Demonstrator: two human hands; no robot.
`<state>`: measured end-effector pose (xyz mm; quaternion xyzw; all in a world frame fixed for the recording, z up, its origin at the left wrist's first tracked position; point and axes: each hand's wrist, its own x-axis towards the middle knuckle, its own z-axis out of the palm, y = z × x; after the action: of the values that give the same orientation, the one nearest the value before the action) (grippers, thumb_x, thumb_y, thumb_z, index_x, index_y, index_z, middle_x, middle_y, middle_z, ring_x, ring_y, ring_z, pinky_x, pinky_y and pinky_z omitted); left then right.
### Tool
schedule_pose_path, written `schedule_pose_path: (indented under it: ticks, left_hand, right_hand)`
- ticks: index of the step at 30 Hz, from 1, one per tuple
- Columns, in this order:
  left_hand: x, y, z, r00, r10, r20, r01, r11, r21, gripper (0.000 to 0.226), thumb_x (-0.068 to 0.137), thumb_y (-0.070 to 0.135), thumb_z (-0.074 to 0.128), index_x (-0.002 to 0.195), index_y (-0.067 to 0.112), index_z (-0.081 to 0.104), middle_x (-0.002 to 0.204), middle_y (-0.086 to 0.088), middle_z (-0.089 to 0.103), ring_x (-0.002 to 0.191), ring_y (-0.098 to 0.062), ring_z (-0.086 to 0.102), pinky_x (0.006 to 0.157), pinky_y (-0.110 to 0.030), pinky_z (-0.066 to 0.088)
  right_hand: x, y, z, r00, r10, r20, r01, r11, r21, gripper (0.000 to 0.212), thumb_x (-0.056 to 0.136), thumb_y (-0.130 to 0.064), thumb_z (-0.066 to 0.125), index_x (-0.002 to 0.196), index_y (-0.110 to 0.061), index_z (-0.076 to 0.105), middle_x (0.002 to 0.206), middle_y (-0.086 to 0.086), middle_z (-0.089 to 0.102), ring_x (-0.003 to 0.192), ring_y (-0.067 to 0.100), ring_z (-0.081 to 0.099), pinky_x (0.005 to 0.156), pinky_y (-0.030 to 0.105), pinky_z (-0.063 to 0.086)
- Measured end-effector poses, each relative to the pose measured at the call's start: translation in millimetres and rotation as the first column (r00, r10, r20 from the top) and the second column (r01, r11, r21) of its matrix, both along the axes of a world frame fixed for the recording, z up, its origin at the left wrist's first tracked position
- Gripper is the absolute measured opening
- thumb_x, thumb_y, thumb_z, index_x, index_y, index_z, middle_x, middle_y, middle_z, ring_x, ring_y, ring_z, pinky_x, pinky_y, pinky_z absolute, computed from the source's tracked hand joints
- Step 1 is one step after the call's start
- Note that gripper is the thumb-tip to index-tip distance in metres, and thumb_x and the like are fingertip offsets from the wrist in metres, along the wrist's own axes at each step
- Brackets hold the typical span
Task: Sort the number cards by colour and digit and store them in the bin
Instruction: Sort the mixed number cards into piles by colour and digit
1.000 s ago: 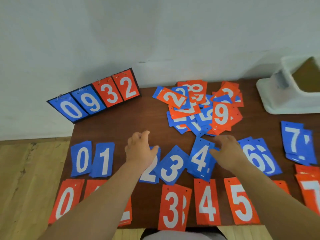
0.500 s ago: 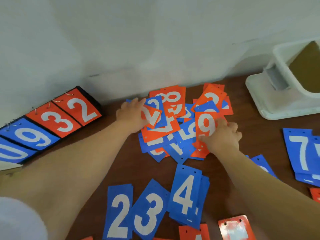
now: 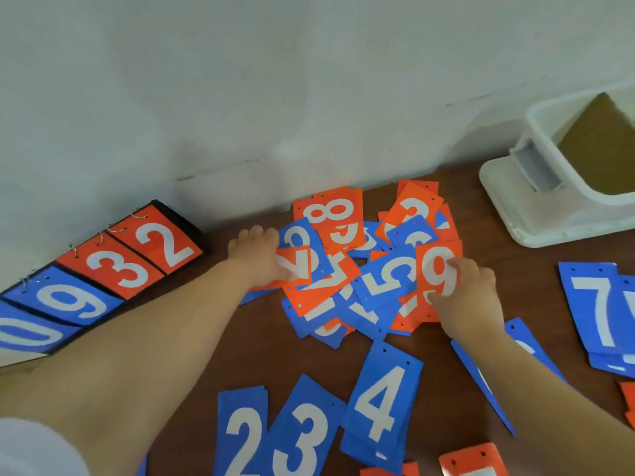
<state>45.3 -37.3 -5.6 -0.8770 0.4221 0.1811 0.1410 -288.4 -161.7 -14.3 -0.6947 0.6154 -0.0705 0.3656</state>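
A mixed heap of red and blue number cards (image 3: 364,286) lies on the brown table (image 3: 494,280) near the wall. My left hand (image 3: 257,255) pinches a red 2 card (image 3: 299,266) at the heap's left edge. My right hand (image 3: 470,297) grips a red 9 card (image 3: 438,273) on the heap's right side, thumb across the digit. Sorted blue piles lie nearer me: 2 (image 3: 240,438), 3 (image 3: 305,431), 4 (image 3: 381,403). A blue 7 pile (image 3: 594,310) sits at right. The white bin (image 3: 563,187) stands at the back right.
A black flip scoreboard (image 3: 103,276) showing 0 9 3 2 leans against the wall at the left. Red piles (image 3: 470,462) peek in at the bottom and right edges. A blue pile (image 3: 525,348) lies partly under my right forearm.
Both hands left the sorted blue row and reached into the heap; the left now pinches the red 2, the right grips the red 9. The view has tilted toward the wall.
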Motion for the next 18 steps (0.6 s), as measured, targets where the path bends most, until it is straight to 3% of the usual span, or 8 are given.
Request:
schedule_pose_path:
  ticks: [3, 5, 7, 10, 13, 18]
  left_hand:
    - [-10.9, 17.3, -0.6, 0.994, 0.109, -0.013, -0.110, 0.983, -0.144, 0.068, 0.067, 0.062, 0.079, 0.112, 0.023, 0.047, 0.117, -0.003, 0.055, 0.110, -0.031, 0.054, 0.090, -0.045, 0.044]
    - [-16.7, 29.9, 0.0, 0.988, 0.149, -0.025, -0.151, 0.957, -0.248, 0.047, 0.077, 0.046, 0.077, 0.102, 0.025, 0.043, 0.108, -0.002, 0.059, 0.103, -0.031, 0.058, 0.085, -0.044, 0.044]
    - [-19.2, 42.7, 2.4, 0.984, 0.170, -0.052, -0.178, 0.932, -0.315, 0.036, 0.086, 0.033, 0.073, 0.106, 0.026, 0.044, 0.108, -0.001, 0.061, 0.100, -0.030, 0.061, 0.083, -0.042, 0.046]
    - [-21.0, 62.6, 13.8, 0.958, 0.235, -0.167, -0.282, 0.885, -0.371, 0.039, 0.091, 0.025, 0.069, 0.123, 0.027, 0.047, 0.110, -0.001, 0.065, 0.097, -0.029, 0.064, 0.077, -0.038, 0.050]
    - [-21.4, 85.6, 22.2, 0.908, 0.315, -0.277, -0.409, 0.808, -0.424, 0.039, 0.090, 0.018, 0.069, 0.123, 0.026, 0.051, 0.110, -0.003, 0.066, 0.098, -0.029, 0.065, 0.079, -0.040, 0.055]
    - [-29.0, 120.5, 24.1, 0.853, 0.435, -0.287, -0.521, 0.711, -0.471, 0.039, 0.100, 0.015, 0.051, 0.136, 0.028, 0.050, 0.130, -0.007, 0.064, 0.113, -0.030, 0.062, 0.086, -0.042, 0.053]
  right_hand:
    - [-14.5, 0.0, 8.1, 0.996, -0.048, 0.081, 0.048, 0.999, 0.001, 0.056, 0.091, -0.016, 0.070, 0.140, -0.027, 0.048, 0.139, 0.006, 0.056, 0.120, 0.031, 0.059, 0.089, 0.042, 0.055]
    - [-22.2, 3.9, 15.4, 0.987, -0.082, 0.138, 0.085, 0.996, -0.011, 0.051, 0.094, -0.017, 0.066, 0.139, -0.031, 0.048, 0.135, 0.003, 0.060, 0.114, 0.028, 0.061, 0.073, 0.036, 0.056]
    - [-28.8, 8.4, 21.6, 0.978, -0.096, 0.188, 0.102, 0.994, -0.025, 0.049, 0.096, -0.018, 0.063, 0.140, -0.034, 0.048, 0.132, -0.001, 0.061, 0.105, 0.021, 0.062, 0.060, 0.023, 0.047]
    - [-34.8, 17.6, 30.9, 0.962, -0.093, 0.258, 0.102, 0.995, -0.019, 0.050, 0.096, -0.017, 0.065, 0.141, -0.035, 0.049, 0.127, -0.006, 0.062, 0.097, 0.012, 0.059, 0.059, 0.015, 0.042]
    - [-36.5, 33.1, 38.1, 0.945, -0.081, 0.316, 0.082, 0.997, 0.012, 0.050, 0.094, -0.020, 0.069, 0.137, -0.037, 0.051, 0.127, -0.006, 0.064, 0.109, 0.016, 0.063, 0.073, 0.023, 0.051]
    - [-35.9, 66.8, 41.8, 0.957, -0.006, 0.289, -0.005, 0.999, 0.038, 0.049, 0.093, -0.019, 0.069, 0.136, -0.035, 0.052, 0.122, -0.002, 0.064, 0.104, 0.019, 0.063, 0.073, 0.029, 0.052]
